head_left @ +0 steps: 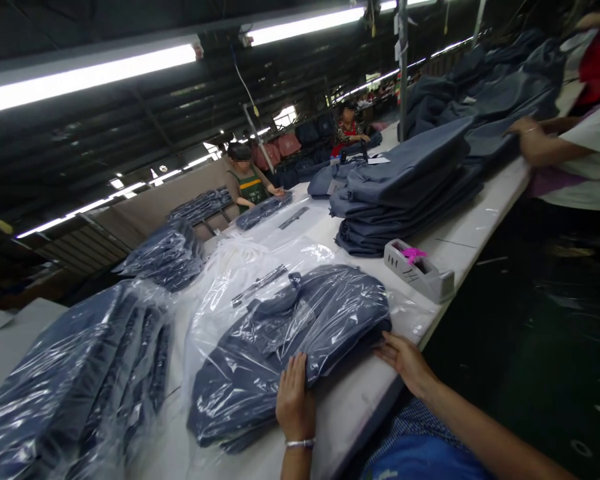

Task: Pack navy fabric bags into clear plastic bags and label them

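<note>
A folded dark blue garment in a clear plastic bag (290, 333) lies on the white table (353, 400) in front of me. My left hand (295, 397) rests flat on the near edge of the bagged garment, fingers stretched out. My right hand (405, 360) lies open at the bag's right corner, fingertips touching the plastic and fabric. A silver bracelet (300, 443) circles my left wrist.
A stack of bagged garments (75, 387) sits at the left. A pile of unbagged blue garments (410, 193) and a grey tape dispenser (420, 270) lie further along. Another person's hand (530, 137) reaches onto fabric at the right. Two people work at the far end.
</note>
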Demonstrator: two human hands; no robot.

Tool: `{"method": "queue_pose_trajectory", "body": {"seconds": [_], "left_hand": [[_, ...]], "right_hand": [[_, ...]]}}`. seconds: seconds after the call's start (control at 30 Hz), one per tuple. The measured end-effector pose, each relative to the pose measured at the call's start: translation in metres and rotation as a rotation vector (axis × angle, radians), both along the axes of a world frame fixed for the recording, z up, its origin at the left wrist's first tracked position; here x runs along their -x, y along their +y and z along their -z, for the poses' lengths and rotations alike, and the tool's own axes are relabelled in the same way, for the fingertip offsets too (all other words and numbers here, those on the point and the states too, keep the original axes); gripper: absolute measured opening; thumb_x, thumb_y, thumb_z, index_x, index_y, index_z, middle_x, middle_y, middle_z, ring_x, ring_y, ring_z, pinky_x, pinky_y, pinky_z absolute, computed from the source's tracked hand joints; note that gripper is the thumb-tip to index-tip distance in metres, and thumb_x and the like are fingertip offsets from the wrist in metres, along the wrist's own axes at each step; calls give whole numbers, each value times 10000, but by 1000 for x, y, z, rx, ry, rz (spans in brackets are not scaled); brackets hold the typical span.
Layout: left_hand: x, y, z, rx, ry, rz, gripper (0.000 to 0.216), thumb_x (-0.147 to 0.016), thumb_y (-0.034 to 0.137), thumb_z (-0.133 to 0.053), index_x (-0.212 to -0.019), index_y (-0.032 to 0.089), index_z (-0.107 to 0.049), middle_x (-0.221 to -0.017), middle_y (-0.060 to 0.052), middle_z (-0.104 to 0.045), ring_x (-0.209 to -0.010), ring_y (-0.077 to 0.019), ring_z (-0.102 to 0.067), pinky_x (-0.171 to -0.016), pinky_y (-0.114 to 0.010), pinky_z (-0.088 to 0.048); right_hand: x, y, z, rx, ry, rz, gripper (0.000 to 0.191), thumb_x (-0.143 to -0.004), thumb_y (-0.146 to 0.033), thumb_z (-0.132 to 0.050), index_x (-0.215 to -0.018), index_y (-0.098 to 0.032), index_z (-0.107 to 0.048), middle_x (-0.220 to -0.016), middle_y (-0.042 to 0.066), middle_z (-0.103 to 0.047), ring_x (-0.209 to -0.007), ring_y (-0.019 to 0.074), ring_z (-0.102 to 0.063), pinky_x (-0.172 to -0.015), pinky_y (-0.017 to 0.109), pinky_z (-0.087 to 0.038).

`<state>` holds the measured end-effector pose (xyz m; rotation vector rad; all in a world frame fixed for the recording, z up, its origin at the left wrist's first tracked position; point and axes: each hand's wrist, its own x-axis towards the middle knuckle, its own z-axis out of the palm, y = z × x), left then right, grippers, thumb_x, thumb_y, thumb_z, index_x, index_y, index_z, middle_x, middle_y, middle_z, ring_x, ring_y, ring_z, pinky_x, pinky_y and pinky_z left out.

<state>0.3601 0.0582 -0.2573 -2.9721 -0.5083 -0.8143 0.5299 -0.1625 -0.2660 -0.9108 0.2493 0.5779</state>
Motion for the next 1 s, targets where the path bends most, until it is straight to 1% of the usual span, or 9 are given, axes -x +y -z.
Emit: {"method": "queue_pose_trajectory", "body": {"seconds": [0.13,0.23,0.3,0.37,0.5,0.63,0.73,0.9,1.0], "left_hand": [[4,-5,-1,22,70,-20,1049,-671,-108,-392,-1539,343,-13,-1444,-43,-523,-1341,-240,-475,-1079,-463,-475],[-5,-16,-14,-59,106,-62,1042,-658,-108,-422,-1537,347,-97,-1538,-79,-391,-1418,-308,-351,-1120,-570,-380],[-15,-28,-22,-138,113,-55,1012,-673,-107,-455,-1525,360,-172,-1587,-99,-281,-1452,-348,-255,-1135,-644,-290],[-29,-38,-24,-189,122,21,975,-700,-94,-489,-1513,368,-215,-1601,-107,-235,-1459,-350,-225,-1141,-649,-264],[-56,-45,-21,-212,127,205,897,-762,-40,-516,-1508,362,-222,-1565,-76,-332,-1432,-297,-316,-1103,-530,-405],[-73,-33,-15,-88,49,242,901,-770,-54,-463,-1533,298,-138,-1493,-26,-458,-1381,-227,-418,-1048,-397,-493],[-80,-26,-8,30,-99,187,910,-770,-71,-444,-1538,291,-115,-1452,-21,-509,-1340,-207,-474,-1036,-372,-508],[-84,-33,5,59,-114,195,866,-782,-70,-458,-1524,294,-201,-1390,-32,-575,-1285,-222,-536,-1047,-446,-499],[-77,-43,0,73,-8,248,754,-820,18,-531,-1493,265,-297,-1422,-47,-545,-1325,-236,-494,-1070,-494,-471]], "right_hand": [[-26,-15,0,130,-35,53,434,-723,-365,-794,-1085,-275,-573,-915,0,-704,-746,195,-699,-685,362,-620],[-45,-20,10,339,-207,46,405,-701,-408,-793,-1040,-245,-644,-818,-1,-702,-631,183,-668,-567,323,-600],[-54,-23,19,452,-367,13,353,-713,-456,-760,-967,-222,-689,-764,3,-701,-648,201,-667,-562,320,-591],[-60,-27,26,540,-510,-33,357,-760,-508,-689,-964,-216,-718,-819,20,-727,-720,229,-682,-618,344,-595],[-56,-38,19,750,-739,-19,396,-809,-531,-618,-988,-210,-764,-1042,69,-740,-957,297,-686,-870,432,-556],[-26,-50,-3,737,-915,-46,316,-837,-483,-619,-976,-252,-785,-1080,67,-734,-1070,309,-654,-982,430,-503],[7,-57,-11,634,-792,-106,342,-818,-502,-661,-1035,-263,-773,-1167,68,-706,-1087,312,-647,-962,415,-525],[47,-63,2,302,-167,-98,551,-711,-563,-762,-1123,-198,-729,-1224,96,-678,-1138,311,-625,-921,408,-563],[61,-52,5,201,42,-395,571,-663,-504,-830,-1121,-182,-720,-1132,127,-710,-1049,297,-672,-822,365,-595]]}}
